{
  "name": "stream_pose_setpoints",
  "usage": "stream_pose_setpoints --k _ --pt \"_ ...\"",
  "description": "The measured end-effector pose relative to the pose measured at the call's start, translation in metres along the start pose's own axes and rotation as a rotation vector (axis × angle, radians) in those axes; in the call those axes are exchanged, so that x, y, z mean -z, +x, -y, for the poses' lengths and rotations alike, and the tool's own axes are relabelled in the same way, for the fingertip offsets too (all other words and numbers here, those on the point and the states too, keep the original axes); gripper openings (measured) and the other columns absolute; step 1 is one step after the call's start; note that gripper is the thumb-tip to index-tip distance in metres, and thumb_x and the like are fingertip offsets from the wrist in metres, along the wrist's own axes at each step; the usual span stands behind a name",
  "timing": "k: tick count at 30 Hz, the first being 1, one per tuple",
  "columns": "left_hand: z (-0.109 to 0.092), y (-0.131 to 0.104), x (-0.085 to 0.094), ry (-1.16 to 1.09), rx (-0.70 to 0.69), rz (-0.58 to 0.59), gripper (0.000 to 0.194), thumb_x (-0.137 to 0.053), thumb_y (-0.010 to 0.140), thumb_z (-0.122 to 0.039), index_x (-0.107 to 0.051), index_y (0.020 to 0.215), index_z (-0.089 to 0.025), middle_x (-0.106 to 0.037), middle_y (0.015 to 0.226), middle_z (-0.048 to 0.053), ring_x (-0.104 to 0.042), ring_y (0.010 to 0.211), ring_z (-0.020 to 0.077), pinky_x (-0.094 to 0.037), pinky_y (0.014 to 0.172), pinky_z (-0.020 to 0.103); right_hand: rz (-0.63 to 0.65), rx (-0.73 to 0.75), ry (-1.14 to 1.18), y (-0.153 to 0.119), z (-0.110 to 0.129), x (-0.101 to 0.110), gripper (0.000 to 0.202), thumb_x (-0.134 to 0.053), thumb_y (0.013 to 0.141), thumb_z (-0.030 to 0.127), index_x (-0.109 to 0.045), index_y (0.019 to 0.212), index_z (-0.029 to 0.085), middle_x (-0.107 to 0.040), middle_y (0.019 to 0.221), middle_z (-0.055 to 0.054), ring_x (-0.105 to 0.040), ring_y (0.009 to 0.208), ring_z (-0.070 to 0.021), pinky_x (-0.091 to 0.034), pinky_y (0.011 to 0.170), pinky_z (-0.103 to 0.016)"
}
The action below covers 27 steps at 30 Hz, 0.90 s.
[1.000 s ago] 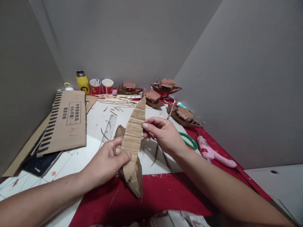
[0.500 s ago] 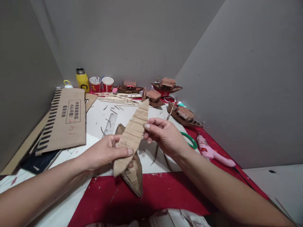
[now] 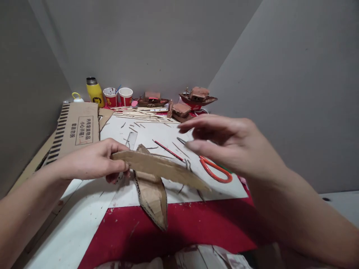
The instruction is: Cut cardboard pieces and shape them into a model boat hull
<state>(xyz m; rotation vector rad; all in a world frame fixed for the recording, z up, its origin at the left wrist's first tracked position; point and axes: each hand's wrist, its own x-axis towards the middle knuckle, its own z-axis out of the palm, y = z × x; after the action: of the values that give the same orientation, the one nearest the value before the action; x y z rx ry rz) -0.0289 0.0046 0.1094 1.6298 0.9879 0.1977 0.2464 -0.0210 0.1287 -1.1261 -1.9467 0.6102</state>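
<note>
Left hand (image 3: 98,158) pinches one end of a tapered cardboard strip (image 3: 165,168), thumb uppermost; right hand (image 3: 230,144) apart, empty, thumb and fingers spread. Handling, my judgement: a light pinch is best, as corrugated card likely creases; steady the far tip with the free hand before turning it. Strip hangs at a slant, slightly bowed, plain brown, crossing above a cardboard boat hull (image 3: 153,196). Hull pointed, open side up, raw corrugation along its rim. Outward: orange-handled scissors (image 3: 230,177), red pencil (image 3: 169,151), brown model boats (image 3: 198,95) at back.
</note>
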Motion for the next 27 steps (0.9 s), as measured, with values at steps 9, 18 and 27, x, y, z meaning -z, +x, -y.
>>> stream_pose_setpoints --k 9,18,27 --pt "-0.007 0.012 0.007 0.026 -0.04 -0.078 0.027 -0.07 0.073 -0.031 -0.069 0.098 -0.021 -0.07 0.07 0.002 -0.066 0.057 0.0186 -0.051 0.051 0.025 0.511 -0.052 -0.042 0.021 -0.007 -0.033 0.013 -0.062 0.084 0.021 -0.067 0.074 0.015 -0.06 0.063 0.001 -0.051 0.056 -0.0109 -0.038 0.053 -0.024" --pt "0.026 0.05 -0.008 -0.164 0.058 -0.424 0.057 -0.073 0.07 -0.048 -0.063 0.116 -0.015 -0.07 0.083 0.008 -0.066 0.068 0.0218 -0.054 0.055 0.032 0.47 -0.618 0.662 -0.001 -0.053 -0.059 0.037 -0.08 0.066 0.04 -0.055 0.081 0.018 -0.062 0.056 0.004 -0.058 0.047 -0.0112 -0.042 0.04 -0.019" --pt "0.05 0.069 -0.024 0.042 -0.037 -0.257 0.03 -0.06 0.077 -0.03 -0.074 0.099 -0.016 -0.071 0.075 0.002 -0.059 0.059 0.0152 -0.046 0.052 0.023 0.538 -0.653 0.604 0.0 -0.061 -0.068 0.031 -0.082 0.063 0.033 -0.059 0.071 0.015 -0.061 0.057 0.006 -0.045 0.046 -0.0048 -0.027 0.043 -0.019"
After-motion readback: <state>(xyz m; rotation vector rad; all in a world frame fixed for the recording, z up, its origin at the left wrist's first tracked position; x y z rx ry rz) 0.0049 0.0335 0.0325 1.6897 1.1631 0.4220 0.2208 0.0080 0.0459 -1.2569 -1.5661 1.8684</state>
